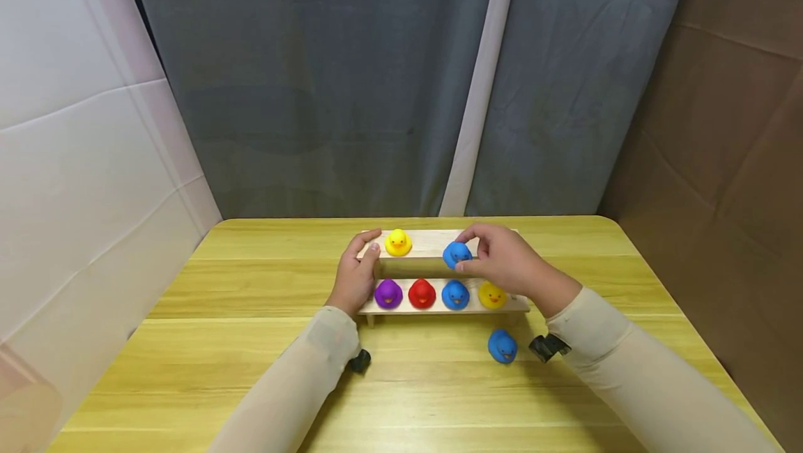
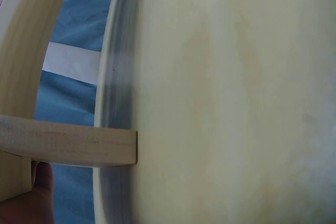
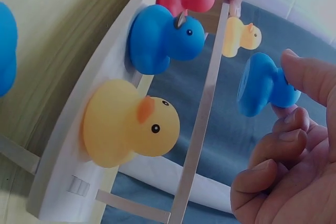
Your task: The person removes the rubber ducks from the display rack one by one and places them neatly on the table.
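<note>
My right hand (image 1: 509, 258) pinches a blue rubber duck (image 1: 456, 256) between thumb and fingers, in front of the upper shelf (image 1: 429, 242) of a two-tier wooden stand. From the right wrist, the flat underside of this held duck (image 3: 247, 85) shows. At the stand's left end, my left hand (image 1: 355, 276) grips the upper shelf, thumb in front and fingers behind. A yellow duck (image 1: 398, 243) sits near that hand on the upper shelf. Along the lower shelf (image 1: 408, 311) stand a purple duck (image 1: 388, 294), a red duck (image 1: 422, 294), a second blue duck (image 1: 455, 295) and another yellow duck (image 1: 491, 295).
A further blue duck (image 1: 502, 346) is on the wooden table (image 1: 426, 397), in front of the stand's right end. Grey curtain (image 1: 314, 90) hangs behind the table, with a white panel (image 1: 94, 125) on the left and a brown one (image 1: 721, 160) on the right.
</note>
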`<control>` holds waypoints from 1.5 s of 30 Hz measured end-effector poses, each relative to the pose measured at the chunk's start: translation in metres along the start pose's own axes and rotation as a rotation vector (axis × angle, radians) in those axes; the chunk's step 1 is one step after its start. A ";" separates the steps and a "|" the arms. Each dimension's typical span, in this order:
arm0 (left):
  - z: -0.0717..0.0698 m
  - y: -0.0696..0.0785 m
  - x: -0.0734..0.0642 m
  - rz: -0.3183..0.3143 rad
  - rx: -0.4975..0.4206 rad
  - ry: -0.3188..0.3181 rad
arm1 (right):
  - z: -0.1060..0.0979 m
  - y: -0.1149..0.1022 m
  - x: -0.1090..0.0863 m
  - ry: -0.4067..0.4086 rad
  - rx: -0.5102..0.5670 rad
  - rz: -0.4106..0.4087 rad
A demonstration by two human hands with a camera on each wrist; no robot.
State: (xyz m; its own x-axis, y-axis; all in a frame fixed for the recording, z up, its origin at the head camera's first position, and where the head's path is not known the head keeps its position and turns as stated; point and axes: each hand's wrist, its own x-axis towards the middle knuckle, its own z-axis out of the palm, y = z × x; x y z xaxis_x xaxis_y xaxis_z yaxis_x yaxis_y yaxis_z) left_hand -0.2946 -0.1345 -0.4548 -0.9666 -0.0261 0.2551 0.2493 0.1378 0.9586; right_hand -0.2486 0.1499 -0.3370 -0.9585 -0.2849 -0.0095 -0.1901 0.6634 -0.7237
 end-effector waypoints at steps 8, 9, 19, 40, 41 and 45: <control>-0.001 -0.002 0.000 -0.005 0.007 -0.006 | 0.000 0.004 -0.014 -0.008 0.022 -0.029; -0.001 -0.002 0.000 -0.004 0.007 -0.006 | 0.000 0.005 -0.015 -0.010 0.026 -0.030; 0.000 -0.005 0.001 0.001 -0.005 0.014 | -0.003 0.010 -0.028 -0.010 0.051 -0.061; -0.001 0.000 0.000 -0.005 0.012 -0.004 | 0.005 0.023 -0.048 -0.048 0.063 -0.104; -0.001 0.000 0.000 -0.008 0.015 -0.003 | 0.006 0.024 -0.049 -0.052 0.068 -0.106; -0.001 0.000 0.000 -0.007 0.021 -0.002 | 0.008 0.027 -0.053 -0.069 0.078 -0.097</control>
State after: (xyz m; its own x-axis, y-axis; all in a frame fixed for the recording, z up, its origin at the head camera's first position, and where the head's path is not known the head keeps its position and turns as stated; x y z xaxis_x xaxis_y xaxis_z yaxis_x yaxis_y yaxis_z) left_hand -0.2947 -0.1351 -0.4551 -0.9684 -0.0252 0.2482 0.2413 0.1584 0.9574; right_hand -0.2013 0.1772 -0.3613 -0.9191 -0.3936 0.0181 -0.2616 0.5753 -0.7750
